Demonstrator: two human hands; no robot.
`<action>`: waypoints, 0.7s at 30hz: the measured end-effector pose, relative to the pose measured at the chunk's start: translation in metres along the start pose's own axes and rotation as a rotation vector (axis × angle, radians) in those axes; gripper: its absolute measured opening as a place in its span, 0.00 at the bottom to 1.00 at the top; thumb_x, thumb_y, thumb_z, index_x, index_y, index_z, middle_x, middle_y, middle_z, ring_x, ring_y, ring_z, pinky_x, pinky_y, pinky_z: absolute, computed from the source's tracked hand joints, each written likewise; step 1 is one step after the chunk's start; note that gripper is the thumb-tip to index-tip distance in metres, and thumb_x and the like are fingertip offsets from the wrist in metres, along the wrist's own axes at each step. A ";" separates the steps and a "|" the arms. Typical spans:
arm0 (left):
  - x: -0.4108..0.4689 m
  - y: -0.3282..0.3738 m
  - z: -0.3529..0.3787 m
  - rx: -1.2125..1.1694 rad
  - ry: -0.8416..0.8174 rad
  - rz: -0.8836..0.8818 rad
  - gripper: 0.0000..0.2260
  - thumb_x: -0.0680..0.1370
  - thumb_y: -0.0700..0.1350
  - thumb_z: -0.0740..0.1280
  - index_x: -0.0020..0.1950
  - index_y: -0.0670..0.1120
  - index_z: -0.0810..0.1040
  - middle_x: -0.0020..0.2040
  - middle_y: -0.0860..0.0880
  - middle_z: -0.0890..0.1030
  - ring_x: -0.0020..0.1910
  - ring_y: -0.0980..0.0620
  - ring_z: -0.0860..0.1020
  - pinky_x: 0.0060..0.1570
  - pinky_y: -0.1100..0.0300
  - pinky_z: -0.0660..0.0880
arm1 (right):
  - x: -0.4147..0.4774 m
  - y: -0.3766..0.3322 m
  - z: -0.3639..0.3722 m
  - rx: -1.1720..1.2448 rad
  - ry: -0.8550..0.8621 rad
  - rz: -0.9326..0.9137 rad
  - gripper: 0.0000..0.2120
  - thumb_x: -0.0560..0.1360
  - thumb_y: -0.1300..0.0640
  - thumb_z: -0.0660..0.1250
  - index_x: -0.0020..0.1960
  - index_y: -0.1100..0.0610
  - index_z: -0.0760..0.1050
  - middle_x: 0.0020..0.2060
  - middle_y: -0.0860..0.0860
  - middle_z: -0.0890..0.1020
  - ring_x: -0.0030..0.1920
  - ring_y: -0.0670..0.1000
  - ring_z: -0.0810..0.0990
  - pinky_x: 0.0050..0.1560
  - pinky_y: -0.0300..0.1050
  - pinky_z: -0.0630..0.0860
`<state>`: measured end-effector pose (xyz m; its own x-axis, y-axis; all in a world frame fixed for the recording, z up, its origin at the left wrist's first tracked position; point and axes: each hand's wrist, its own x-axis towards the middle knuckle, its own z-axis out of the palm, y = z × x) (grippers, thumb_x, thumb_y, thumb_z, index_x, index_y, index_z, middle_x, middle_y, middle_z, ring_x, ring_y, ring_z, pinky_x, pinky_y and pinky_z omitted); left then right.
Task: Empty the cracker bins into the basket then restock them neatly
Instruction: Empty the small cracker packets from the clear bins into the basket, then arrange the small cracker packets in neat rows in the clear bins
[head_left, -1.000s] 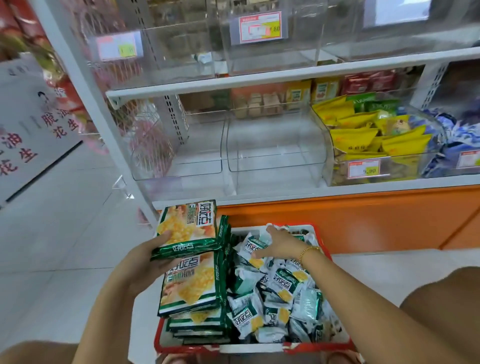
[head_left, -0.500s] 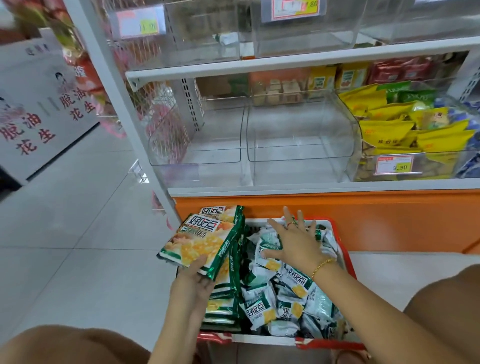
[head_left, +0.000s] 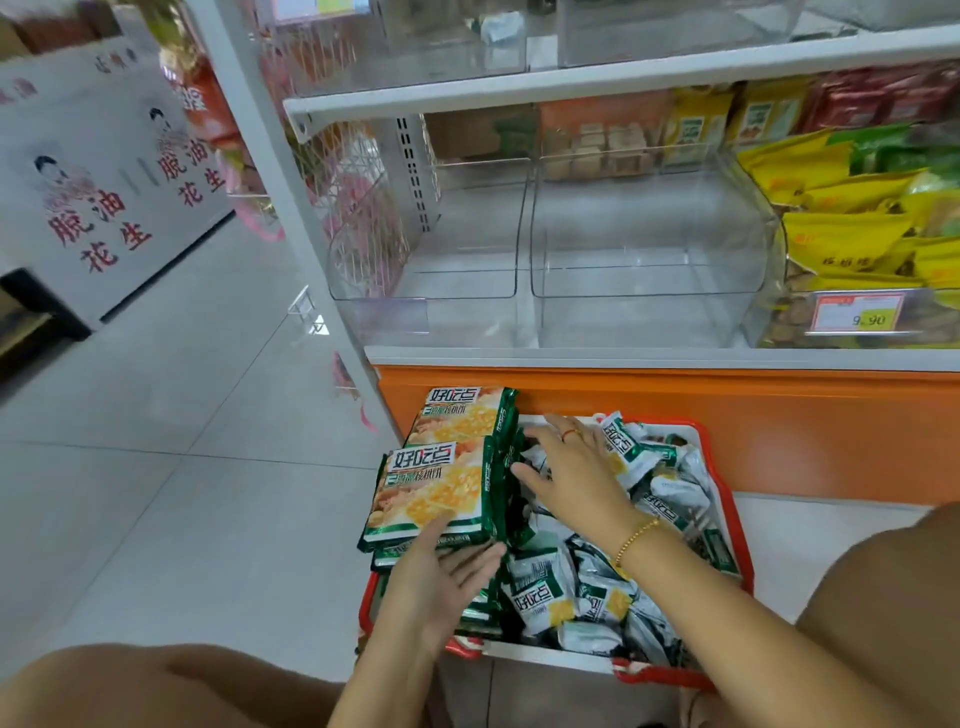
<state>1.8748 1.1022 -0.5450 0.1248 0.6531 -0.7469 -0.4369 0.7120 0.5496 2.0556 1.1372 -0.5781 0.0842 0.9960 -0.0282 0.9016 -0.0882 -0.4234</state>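
A red basket (head_left: 740, 525) stands on the floor below the shelf. Its left side holds a stack of large green cracker packs (head_left: 441, 488); several small white-and-green cracker packets (head_left: 550, 597) fill the rest. My left hand (head_left: 441, 577) holds the near edge of the top large pack, thumb on its face and fingers beneath it. My right hand (head_left: 571, 473) lies flat with spread fingers on the small packets, fingertips against the right side of the large stack. Two clear cracker bins, the left bin (head_left: 431, 270) and the right bin (head_left: 639, 270), sit empty on the lower shelf.
A bin of yellow snack bags (head_left: 852, 218) with a price tag (head_left: 857, 312) adjoins the empty bins on the right. An orange shelf base (head_left: 675, 405) runs behind the basket. A white shelf post (head_left: 270, 171) and pink netted goods stand at left, with tiled floor beyond.
My left hand has lowered the tilted large pack flat onto the stack in the basket. My right hand has slid left against the stack's side. The view has shifted closer and to the left.
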 end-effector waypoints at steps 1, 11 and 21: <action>-0.001 0.002 -0.002 0.091 -0.008 -0.041 0.15 0.82 0.46 0.60 0.64 0.39 0.69 0.59 0.31 0.76 0.50 0.36 0.80 0.43 0.50 0.81 | 0.000 -0.003 0.000 0.035 -0.001 -0.008 0.25 0.80 0.41 0.56 0.74 0.50 0.63 0.76 0.52 0.59 0.76 0.55 0.52 0.76 0.56 0.45; -0.022 0.012 0.017 0.690 -0.071 0.203 0.10 0.79 0.44 0.66 0.44 0.38 0.79 0.36 0.40 0.84 0.30 0.48 0.82 0.29 0.60 0.78 | 0.001 0.037 -0.036 0.298 0.161 0.106 0.11 0.78 0.55 0.66 0.60 0.55 0.76 0.61 0.53 0.75 0.53 0.54 0.77 0.47 0.41 0.69; 0.058 0.008 0.124 1.818 -0.195 0.637 0.26 0.75 0.40 0.69 0.71 0.43 0.65 0.68 0.42 0.68 0.61 0.45 0.74 0.55 0.59 0.71 | -0.003 0.095 -0.047 0.394 0.158 0.382 0.24 0.76 0.51 0.70 0.67 0.60 0.71 0.63 0.57 0.77 0.60 0.56 0.77 0.58 0.48 0.74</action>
<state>1.9895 1.1777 -0.5378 0.4837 0.8080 -0.3364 0.8370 -0.3147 0.4477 2.1611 1.1250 -0.5762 0.4632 0.8777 -0.1226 0.5708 -0.4013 -0.7163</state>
